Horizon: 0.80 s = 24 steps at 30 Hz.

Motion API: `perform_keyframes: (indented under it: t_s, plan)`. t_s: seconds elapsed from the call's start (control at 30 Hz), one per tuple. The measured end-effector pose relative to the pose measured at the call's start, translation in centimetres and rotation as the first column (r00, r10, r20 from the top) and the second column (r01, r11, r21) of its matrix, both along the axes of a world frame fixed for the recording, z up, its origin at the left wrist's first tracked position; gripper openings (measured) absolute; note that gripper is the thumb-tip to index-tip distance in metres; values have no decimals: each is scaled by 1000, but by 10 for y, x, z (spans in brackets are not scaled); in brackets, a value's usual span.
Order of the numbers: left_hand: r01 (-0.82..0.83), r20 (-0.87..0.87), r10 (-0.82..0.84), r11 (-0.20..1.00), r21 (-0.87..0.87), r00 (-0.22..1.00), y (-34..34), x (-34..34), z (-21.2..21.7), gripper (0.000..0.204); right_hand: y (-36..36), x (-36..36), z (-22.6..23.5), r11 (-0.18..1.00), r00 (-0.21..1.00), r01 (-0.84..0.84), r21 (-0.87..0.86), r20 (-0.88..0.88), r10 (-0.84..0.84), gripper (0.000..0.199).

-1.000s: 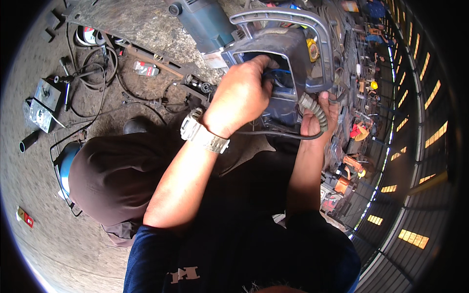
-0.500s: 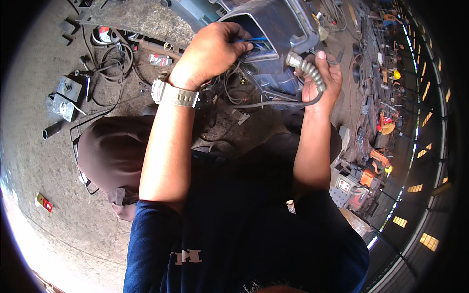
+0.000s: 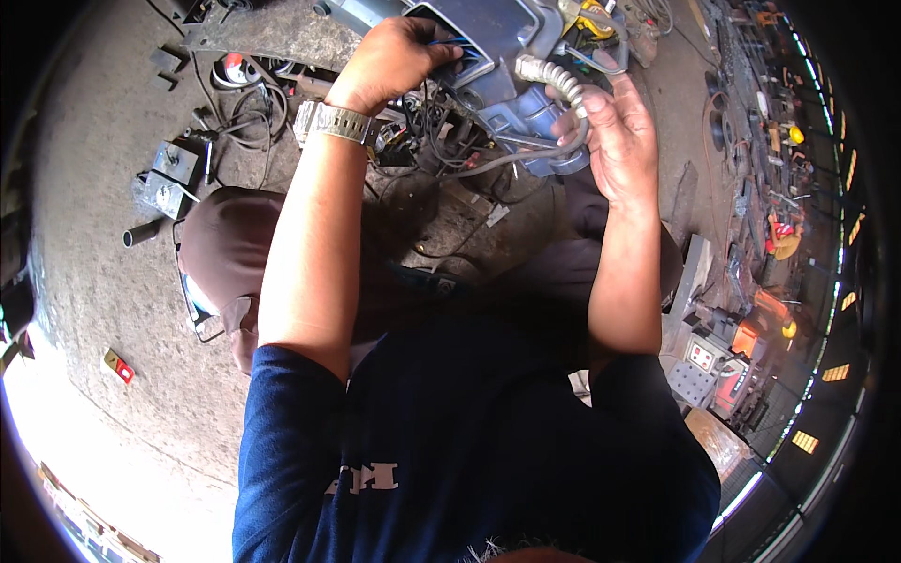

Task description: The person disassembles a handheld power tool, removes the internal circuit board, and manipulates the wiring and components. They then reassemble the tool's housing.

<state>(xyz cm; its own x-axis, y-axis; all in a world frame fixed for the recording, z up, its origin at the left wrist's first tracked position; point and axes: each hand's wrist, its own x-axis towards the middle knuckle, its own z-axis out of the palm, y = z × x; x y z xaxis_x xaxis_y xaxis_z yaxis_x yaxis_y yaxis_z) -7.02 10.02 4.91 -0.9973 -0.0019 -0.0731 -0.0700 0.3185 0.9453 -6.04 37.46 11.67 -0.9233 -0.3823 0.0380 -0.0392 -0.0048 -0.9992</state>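
Observation:
My left hand (image 3: 394, 61), with a metal watch on its wrist, is closed on thin blue wires (image 3: 460, 47) at the opening of a grey-blue metal housing (image 3: 507, 56). My right hand (image 3: 615, 131) grips a ribbed grey flexible conduit (image 3: 552, 75) that curves down into a grey cable (image 3: 507, 159) below the housing. A tangle of black wires (image 3: 432, 122) hangs between my two hands. My knees, in brown trousers, are below the work.
On the concrete floor at the left lie a small grey metal box (image 3: 169, 178), a short dark pipe (image 3: 141, 233), coiled black cables (image 3: 253, 108) and a small red object (image 3: 117, 366). Machines and orange parts (image 3: 770, 310) crowd the right side. A long metal plate (image 3: 272, 33) lies at the top.
The view has shifted so the housing and both hands sit higher in the picture. My left hand keeps hold of the wires and my right hand keeps the conduit, now raised beside the housing.

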Motion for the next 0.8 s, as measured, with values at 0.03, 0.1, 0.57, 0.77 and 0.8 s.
perform_keyframes:
  t_s: [0.03, 0.1, 0.57, 0.77, 0.8]
  plan:
    - [-4, -9, 4, 1000, 19, 1000, -1, 1, -1, 27, -4, 3, -1, 1000, 1000, 23, -5, -7, -23, 57]
    - [-14, -27, 15, 998, 55, 1000, -2, 3, -8, 28, -13, 8, -3, 998, 998, 67, -17, -21, -67, 52]
    - [169, 140, -173, 985, 40, 975, -15, 1, 24, 31, -41, 23, -29, 896, 852, 402, -188, -281, -441, 53]
    - [158, 51, -156, 986, -43, 986, -15, 0, 11, 31, -39, 40, -13, 821, 675, 571, -24, -555, -486, 65]
    - [161, 54, -159, 986, -34, 986, -17, 0, 8, 31, -29, 48, -17, 826, 627, 563, 1, -652, -426, 62]
